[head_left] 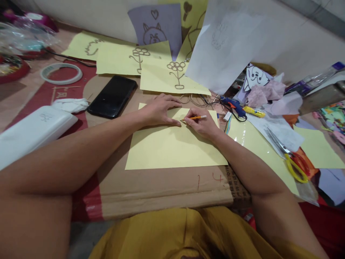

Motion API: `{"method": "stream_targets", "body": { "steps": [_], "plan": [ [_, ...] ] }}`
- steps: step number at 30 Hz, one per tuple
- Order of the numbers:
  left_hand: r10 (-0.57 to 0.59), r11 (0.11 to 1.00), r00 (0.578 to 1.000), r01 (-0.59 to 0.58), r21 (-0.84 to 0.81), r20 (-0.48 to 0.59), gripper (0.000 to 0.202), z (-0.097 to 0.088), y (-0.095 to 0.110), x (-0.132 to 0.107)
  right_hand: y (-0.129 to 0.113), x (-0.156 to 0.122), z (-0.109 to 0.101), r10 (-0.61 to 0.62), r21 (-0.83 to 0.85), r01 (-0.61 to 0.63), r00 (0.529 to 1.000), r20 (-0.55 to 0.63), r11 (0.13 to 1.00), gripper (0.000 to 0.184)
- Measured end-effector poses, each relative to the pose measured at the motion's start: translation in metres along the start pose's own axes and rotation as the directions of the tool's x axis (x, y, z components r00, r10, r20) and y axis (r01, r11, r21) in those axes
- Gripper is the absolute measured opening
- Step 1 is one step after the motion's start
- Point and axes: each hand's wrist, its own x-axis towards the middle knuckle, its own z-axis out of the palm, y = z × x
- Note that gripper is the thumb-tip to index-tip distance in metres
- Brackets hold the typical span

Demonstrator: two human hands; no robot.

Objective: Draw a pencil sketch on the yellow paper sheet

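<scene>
A sheet of pale yellow paper (172,147) lies on the cardboard-covered table in front of me. My left hand (163,110) rests flat on its upper part, thumb and fingers spread. In my right hand (202,124) is an orange pencil (198,117), pinched between the fingers, its tip at the paper close to my left thumb. I cannot make out any marks on this sheet. Just beyond it stands a yellow sheet with a flower drawing (176,73), and another flower sheet (118,59) overlaps it on the left. A white sheet with a faint sketch (223,46) leans beside them.
Left of the paper are a black phone (112,96), a white power bank (37,131) and a tape roll (61,73). To the right lie a blue glue gun (234,107), a yellow tube (253,112), scissors (296,169), crumpled paper and a bottle (323,97).
</scene>
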Motion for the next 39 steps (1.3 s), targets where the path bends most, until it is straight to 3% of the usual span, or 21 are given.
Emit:
{"method": "stream_targets", "body": {
  "steps": [39],
  "plan": [
    [0.038,0.999,0.999,-0.038,0.007,-0.012,0.084,0.0004,0.0002,-0.0001,0.0046,-0.0007,-0.0031,-0.045,-0.067,0.041,0.997,-0.056,0.997,0.020]
  ]
}}
